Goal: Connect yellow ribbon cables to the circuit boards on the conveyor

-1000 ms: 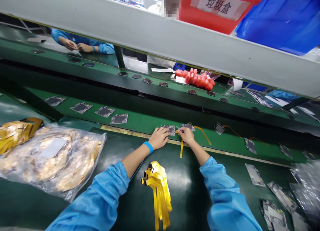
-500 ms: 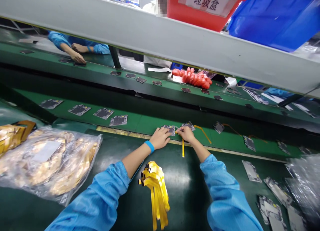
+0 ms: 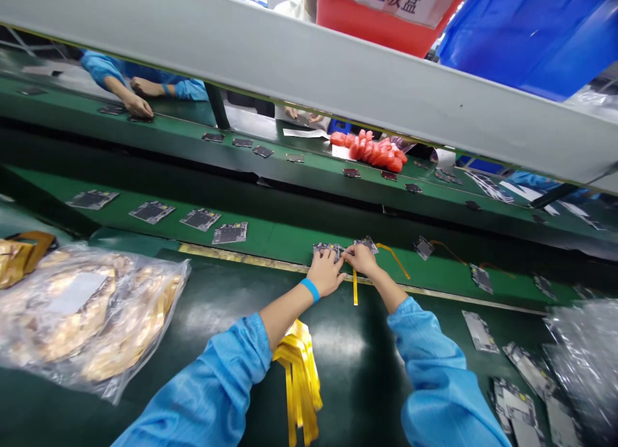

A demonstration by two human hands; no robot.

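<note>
My left hand [image 3: 327,272], with a blue wrist band, is bent over a circuit board [image 3: 322,247] at the near edge of the green belt, its fingertips on the board. My right hand [image 3: 361,259] is pinched at that board's right side, on the end of a yellow flex cable [image 3: 355,289] that hangs down over the belt's edge. The fingertips hide the joint between cable and board. Just behind my right hand lies another circuit board [image 3: 367,243] with an orange flex cable [image 3: 396,259]. A pile of yellow flex cables [image 3: 300,376] lies below my left forearm.
Several boards [image 3: 230,233] lie along the green belt [image 3: 275,244]. Bagged flex cables [image 3: 82,318] are at left; loose boards [image 3: 519,402] and clear plastic [image 3: 586,350] at right. Across, a co-worker's hand [image 3: 138,105] touches a board. A shelf [image 3: 270,41] carries red and blue bins.
My left hand has moved slightly right and down, closer to my right hand, and its forearm now covers part of the cable pile. My right hand stays at the board. The view has shifted a little.
</note>
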